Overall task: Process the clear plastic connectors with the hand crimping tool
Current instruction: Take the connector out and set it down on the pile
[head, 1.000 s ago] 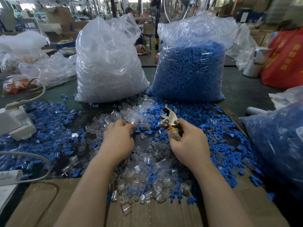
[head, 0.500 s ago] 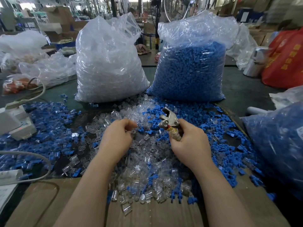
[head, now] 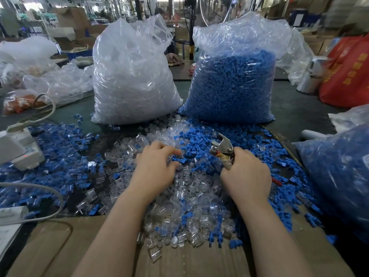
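Note:
A loose heap of clear plastic connectors (head: 185, 198) lies on the table in front of me, mixed with small blue parts (head: 199, 140). My left hand (head: 155, 168) rests on the heap, its blurred fingers stretched forward and right onto the pieces; I see nothing pinched in them. My right hand (head: 245, 174) grips the taped handles of the metal hand crimping tool (head: 222, 146), whose jaws point up and away, a short way right of the left fingertips. A red handle tip shows behind the right hand.
Behind the heap stand a tall bag of clear parts (head: 133, 76) and one of blue parts (head: 233, 84). Another blue-filled bag (head: 339, 176) crowds the right edge. A white device (head: 18, 148) with cables sits left. Cardboard (head: 179, 260) covers the near edge.
My left hand has slid right and forward across the heap, its fingers uncurling toward the blue parts. The right hand with the tool has hardly moved.

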The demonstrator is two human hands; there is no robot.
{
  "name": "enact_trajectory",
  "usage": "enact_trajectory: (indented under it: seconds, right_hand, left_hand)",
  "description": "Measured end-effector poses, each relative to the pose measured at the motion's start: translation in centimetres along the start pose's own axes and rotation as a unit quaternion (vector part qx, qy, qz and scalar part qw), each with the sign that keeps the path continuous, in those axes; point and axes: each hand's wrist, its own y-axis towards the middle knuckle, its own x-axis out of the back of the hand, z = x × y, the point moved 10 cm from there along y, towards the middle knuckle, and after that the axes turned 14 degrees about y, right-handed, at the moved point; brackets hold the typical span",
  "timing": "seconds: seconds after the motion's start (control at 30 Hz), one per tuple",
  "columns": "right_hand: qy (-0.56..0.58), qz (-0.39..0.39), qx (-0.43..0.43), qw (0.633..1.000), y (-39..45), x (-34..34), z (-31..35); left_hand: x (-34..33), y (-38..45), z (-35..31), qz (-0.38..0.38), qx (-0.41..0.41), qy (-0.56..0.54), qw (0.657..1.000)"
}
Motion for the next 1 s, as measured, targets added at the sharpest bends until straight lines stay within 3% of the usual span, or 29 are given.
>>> enact_trajectory:
  seconds: [0.1, 0.2, 0.47, 0.57, 0.67, 0.83, 1.0]
  right_hand:
    - [-0.034, 0.043, -0.03, 0.998, 0.0, -1.1, -0.7]
    - [-0.018, 0.094, -0.025, 0.995, 0.0, -2.4, -0.6]
    - [0.056, 0.158, 0.076, 0.983, -0.4, -3.8, 2.1]
    - [0.108, 0.116, 0.078, 0.984, -0.3, -2.9, 2.0]
    - [0.138, 0.049, 0.026, 0.989, 0.3, -1.5, 0.3]
    - [0.125, 0.013, -0.009, 0.992, 0.6, -0.3, -1.3]
    - [0.095, 0.039, 0.027, 0.994, 0.4, -0.9, 0.1]
  left_hand:
    - [-1.3, -0.9, -4.3, 0.08, -0.124, -0.07, 0.987]
    - [-3.6, -1.9, -6.1, 0.151, -0.173, -0.021, 0.973]
    - [-1.7, -0.8, -2.6, 0.106, -0.1, 0.008, 0.989]
    - [-1.1, -0.4, -0.7, 0.094, -0.048, 0.044, 0.993]
    - [-0.3, -0.3, 0.1, 0.068, -0.007, 0.041, 0.997]
    - [0.3, -0.2, -1.5, 0.024, -0.028, -0.026, 0.999]
    - [-1.2, -0.4, -3.3, 0.049, -0.077, 0.043, 0.995]
